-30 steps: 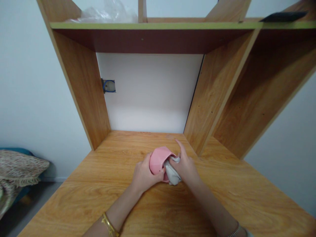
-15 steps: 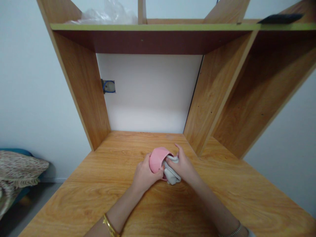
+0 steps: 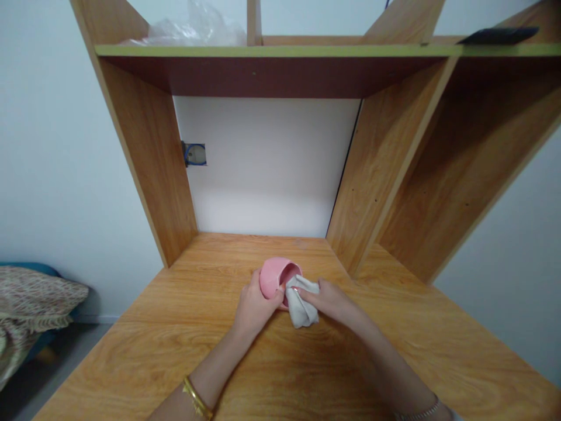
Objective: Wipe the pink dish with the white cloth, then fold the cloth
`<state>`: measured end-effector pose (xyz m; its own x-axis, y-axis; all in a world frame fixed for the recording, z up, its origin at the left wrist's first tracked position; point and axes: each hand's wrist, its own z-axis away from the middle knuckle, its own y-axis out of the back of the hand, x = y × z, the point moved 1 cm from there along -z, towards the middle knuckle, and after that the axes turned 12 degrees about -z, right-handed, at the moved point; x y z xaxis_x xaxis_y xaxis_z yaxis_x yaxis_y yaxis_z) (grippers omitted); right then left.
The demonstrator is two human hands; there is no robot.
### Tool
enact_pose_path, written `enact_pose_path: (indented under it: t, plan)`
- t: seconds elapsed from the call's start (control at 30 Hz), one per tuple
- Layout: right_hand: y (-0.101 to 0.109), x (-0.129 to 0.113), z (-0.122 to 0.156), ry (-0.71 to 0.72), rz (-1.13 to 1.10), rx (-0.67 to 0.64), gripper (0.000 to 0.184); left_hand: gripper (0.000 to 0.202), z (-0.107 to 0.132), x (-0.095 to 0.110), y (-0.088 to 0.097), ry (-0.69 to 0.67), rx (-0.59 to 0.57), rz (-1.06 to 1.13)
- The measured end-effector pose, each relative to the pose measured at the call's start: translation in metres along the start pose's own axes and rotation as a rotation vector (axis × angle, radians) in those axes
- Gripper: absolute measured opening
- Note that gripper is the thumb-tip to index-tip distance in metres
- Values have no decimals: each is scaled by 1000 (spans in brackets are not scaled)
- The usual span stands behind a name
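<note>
A small pink bowl (image 3: 274, 275) is tilted on its side above the wooden desk (image 3: 175, 327), its opening facing right. My left hand (image 3: 255, 304) is wrapped round the bowl's left side and holds it. My right hand (image 3: 331, 300) is closed on a crumpled grey-white cloth (image 3: 300, 302), whose upper end is pressed against the bowl's rim and inside. Both hands sit near the middle of the desk, in front of the back wall panel.
Wooden uprights (image 3: 149, 152) flank the desk recess, with a green-edged shelf (image 3: 272, 51) overhead. Clear plastic (image 3: 193, 26) lies on that shelf at left and a dark flat object (image 3: 497, 35) at right. A patterned blanket (image 3: 30, 301) lies at far left, below desk level.
My right hand has drawn back and lowered, pulling the cloth partly out of the bowl. The bowl has shifted slightly left and away in my left hand.
</note>
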<state>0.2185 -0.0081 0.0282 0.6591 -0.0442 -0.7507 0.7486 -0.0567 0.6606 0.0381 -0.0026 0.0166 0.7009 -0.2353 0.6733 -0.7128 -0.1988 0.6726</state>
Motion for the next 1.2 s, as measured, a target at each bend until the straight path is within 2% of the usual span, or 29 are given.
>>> enact_pose_path:
  t: [0.13, 0.27, 0.37, 0.47, 0.53, 0.6, 0.77, 1.03, 1.2]
  plan:
    - [-3, -2, 2, 79, -169, -218, 30, 54, 1, 0, 0, -8, -15, -20]
    - [-6, -10, 2, 32, -282, -220, 19, 59, 4, 4, 3, -44, -25, -88]
    - [-8, -14, 1, -8, -334, -126, 15, 60, 7, 8, 6, -72, -27, -131]
    - [-8, -11, -3, -65, -318, 84, 26, 60, 8, 12, 9, -96, -35, -174]
    - [-8, -8, -5, -46, -306, 191, 34, 60, 9, 13, 10, -111, -45, -197]
    - [-8, -6, -6, 14, -288, 244, 37, 60, 9, 14, 11, -116, -48, -209]
    - [-5, -9, -3, 138, -232, 268, 34, 57, 8, 14, 12, -125, -40, -231]
    - [1, -20, 6, 224, -24, 252, 26, 55, 8, 16, 16, -134, -66, -262]
    - [-2, -19, 6, 239, 104, 252, 21, 56, 8, 16, 17, -133, -46, -266]
